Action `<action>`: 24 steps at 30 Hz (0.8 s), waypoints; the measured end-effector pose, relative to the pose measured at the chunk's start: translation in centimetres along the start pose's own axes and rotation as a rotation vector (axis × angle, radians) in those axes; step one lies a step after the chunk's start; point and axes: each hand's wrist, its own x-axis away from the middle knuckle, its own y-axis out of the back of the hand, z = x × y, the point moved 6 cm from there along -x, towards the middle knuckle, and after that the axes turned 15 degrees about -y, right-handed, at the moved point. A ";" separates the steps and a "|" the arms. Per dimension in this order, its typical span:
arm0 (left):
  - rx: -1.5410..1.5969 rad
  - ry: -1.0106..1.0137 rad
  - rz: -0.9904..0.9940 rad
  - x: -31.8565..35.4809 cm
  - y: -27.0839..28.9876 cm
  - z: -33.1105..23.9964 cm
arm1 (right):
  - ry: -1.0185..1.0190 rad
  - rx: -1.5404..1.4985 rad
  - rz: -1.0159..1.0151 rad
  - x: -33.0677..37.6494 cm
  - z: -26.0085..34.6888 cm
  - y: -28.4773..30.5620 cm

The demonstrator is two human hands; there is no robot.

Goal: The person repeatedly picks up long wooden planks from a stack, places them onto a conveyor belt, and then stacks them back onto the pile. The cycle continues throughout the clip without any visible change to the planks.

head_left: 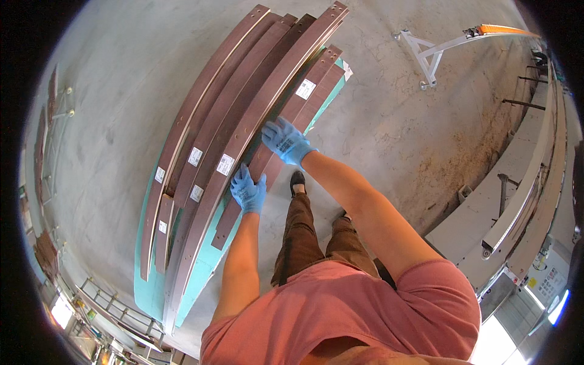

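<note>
L hand [248, 191], R hand [286, 143] | on brn boards [293, 109] | palms hid

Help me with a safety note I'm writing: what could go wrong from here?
Pinching: the gloved left hand and right hand are beside the gap between neighbouring brown boards, so a shifting board might catch a finger.

Slipping: no strap shows across the boards, whose ends are uneven, so one could perhaps slide.

Toes: a dark shoe looks close to the boards and might be struck if one fell.
</note>
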 end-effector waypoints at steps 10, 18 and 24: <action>-0.053 0.041 0.032 0.0 0.9 0.3 | -0.023 0.003 0.130 -1.5 0.8 -0.1; -0.153 0.177 0.210 0.7 -1.2 2.0 | -0.164 -0.225 -0.056 1.8 -0.1 0.1; -0.191 0.132 0.285 1.8 -0.6 0.1 | -0.432 -0.393 0.003 13.5 -4.6 2.2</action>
